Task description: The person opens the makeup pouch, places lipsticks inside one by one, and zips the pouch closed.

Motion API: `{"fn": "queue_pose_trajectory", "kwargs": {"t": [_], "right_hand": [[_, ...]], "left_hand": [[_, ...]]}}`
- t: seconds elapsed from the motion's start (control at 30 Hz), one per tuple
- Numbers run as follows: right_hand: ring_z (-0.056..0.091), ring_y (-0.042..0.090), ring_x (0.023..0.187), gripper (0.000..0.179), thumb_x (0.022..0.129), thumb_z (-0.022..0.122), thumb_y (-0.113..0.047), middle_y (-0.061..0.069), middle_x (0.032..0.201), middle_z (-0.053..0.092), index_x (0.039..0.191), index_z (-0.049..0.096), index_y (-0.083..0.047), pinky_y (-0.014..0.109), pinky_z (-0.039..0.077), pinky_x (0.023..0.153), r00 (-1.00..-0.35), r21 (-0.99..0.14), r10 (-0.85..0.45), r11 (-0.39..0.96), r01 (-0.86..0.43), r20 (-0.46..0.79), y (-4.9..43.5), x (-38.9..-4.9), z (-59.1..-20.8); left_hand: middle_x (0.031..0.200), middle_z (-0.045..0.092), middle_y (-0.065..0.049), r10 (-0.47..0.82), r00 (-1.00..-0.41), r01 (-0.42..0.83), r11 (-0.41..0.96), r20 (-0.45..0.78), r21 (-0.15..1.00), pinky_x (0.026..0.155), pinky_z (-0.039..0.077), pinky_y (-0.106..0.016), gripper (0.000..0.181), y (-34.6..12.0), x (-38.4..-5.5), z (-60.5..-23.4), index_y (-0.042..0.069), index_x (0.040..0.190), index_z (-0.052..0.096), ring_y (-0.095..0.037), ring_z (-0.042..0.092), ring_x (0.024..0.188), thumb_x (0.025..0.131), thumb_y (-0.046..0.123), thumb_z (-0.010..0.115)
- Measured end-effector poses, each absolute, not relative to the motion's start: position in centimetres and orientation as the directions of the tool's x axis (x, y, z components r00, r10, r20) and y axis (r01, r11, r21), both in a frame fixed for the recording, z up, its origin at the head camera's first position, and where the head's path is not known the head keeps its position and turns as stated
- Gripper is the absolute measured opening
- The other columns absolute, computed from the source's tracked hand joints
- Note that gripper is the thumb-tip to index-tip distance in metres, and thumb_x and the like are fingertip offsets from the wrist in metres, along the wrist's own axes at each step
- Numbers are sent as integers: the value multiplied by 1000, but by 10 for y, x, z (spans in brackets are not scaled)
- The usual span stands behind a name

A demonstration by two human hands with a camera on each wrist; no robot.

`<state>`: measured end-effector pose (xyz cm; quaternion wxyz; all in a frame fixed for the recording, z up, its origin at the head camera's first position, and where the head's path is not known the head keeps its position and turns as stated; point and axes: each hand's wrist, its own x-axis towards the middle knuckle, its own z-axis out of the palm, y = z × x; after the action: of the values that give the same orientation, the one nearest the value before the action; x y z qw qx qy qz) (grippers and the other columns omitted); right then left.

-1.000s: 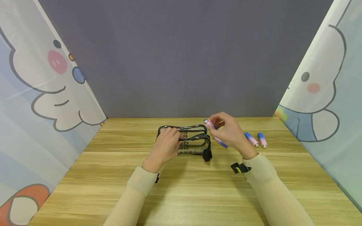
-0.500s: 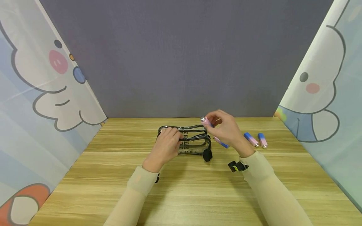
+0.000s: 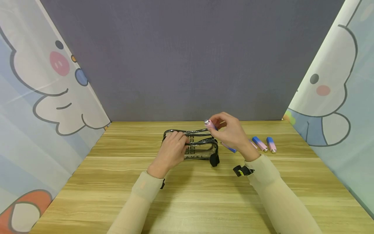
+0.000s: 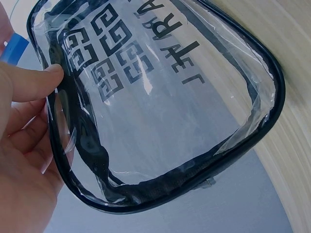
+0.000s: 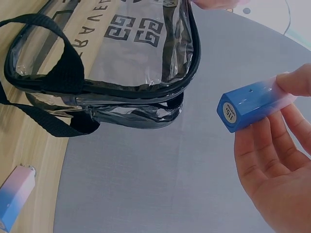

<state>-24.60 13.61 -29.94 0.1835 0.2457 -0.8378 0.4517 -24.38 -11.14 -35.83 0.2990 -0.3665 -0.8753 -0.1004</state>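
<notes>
A clear plastic travel pouch (image 3: pixel 200 152) with black piping, a black strap and dark lettering stands on the wooden table. My left hand (image 3: pixel 172 144) pinches its top edge; the left wrist view has the thumb (image 4: pixel 36 82) on the near side of the pouch (image 4: pixel 160 131) and fingers behind. Beside the pouch's upper right corner, my right hand (image 3: pixel 232 133) holds a pink-to-blue lipstick tube (image 3: pixel 210 124), silver end pointing left. In the right wrist view, thumb and fingers grip the tube (image 5: pixel 252 104) by its pink part, apart from the pouch (image 5: pixel 136 58).
Several similar tubes lie on the table right of the pouch, among them one partly under my right hand (image 3: pixel 230 148), a tilted tube (image 3: pixel 259 144) and the rightmost tube (image 3: pixel 271 145). A grey panel (image 3: pixel 193 65) rises behind the table, with cartoon-printed curtains (image 3: pixel 327 97) at both sides.
My right hand has shifted left and slightly up with the lipstick tube, nearer to above the pouch. The left hand and the pouch stay in place.
</notes>
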Motion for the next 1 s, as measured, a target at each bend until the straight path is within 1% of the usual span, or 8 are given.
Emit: {"fn": "queue_pose_trajectory", "kwargs": {"t": [0.27,0.43,0.57,0.77,1.0], "right_hand": [[61,19,89,18,91,75,-16,6,98,65,105,71,-5,46,56,81,-812,-680,-254,448,-580,525,131,-247,-296],[61,18,89,18,91,76,-17,6,98,66,105,71,-6,43,55,80,-812,-680,-252,449,-579,526,128,-247,-293],[61,19,88,18,92,75,-19,5,98,66,105,71,-6,43,55,80,-813,-689,-251,435,-580,525,124,-248,-293],[61,18,87,19,93,74,-21,4,98,66,105,71,-7,41,54,80,-811,-694,-262,422,-584,523,119,-250,-295],[61,19,88,20,91,76,-19,5,97,65,105,71,-6,43,55,81,-808,-702,-270,401,-589,524,114,-254,-300]], "left_hand": [[96,66,-6,581,-555,702,711,595,-39,80,46,-38,19,-112,-243,-357,6,97,69,-24,57,89,82,0,81],[96,66,-6,583,-558,701,712,591,-39,81,47,-38,19,-112,-243,-357,6,97,70,-24,57,89,82,0,80],[96,66,-6,582,-558,700,713,591,-42,80,46,-38,19,-112,-244,-358,6,97,69,-24,57,89,82,0,81],[96,65,-6,584,-555,699,713,593,-48,79,46,-37,20,-112,-244,-357,6,97,69,-24,57,88,82,0,81],[96,65,-6,584,-559,697,716,588,-49,79,46,-37,20,-113,-244,-357,6,97,69,-24,56,88,82,0,81]]}}
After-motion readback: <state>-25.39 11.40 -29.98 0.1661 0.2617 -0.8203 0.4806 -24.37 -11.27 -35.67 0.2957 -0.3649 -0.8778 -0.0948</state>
